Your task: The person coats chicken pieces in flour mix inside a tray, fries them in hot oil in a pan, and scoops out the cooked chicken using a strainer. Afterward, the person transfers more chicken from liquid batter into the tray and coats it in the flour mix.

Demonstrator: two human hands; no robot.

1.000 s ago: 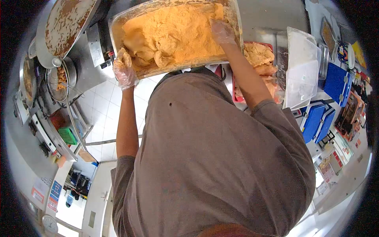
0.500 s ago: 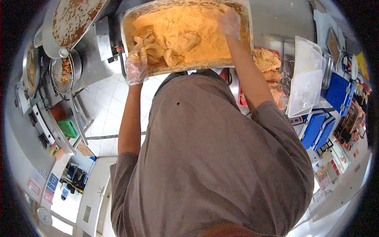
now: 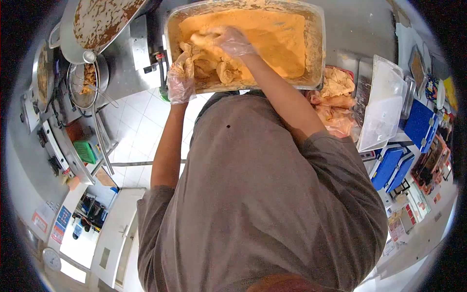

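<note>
- The coated lumps lie in the lower left part of the tub, at upper centre of the frame, beside orange-yellow powder.
- I see the lumps as one uneven cluster, its longer run slanting gently from upper left to lower right; single pieces are hard to tell apart.
- The left hand, in a clear glove, is the nearer: it is at the tub's lower left corner, its fingers against the cluster's left end. So the lumps lie to the right of those fingers.
- The left fingers look bent and caked with coating, but I cannot tell how far open they are or whether they grip a piece.
- The right hand, gloved too, comes in from the lower right and is above the cluster in the frame. From its fingers, the lumps lie toward the bottom of the frame.
- The right fingers point left and are blurred; how far open they are, and whether they hold the pale streak beside them, I cannot tell.
- Pale, uneven pieces sit just right of the tub, well apart from the left hand.
</note>
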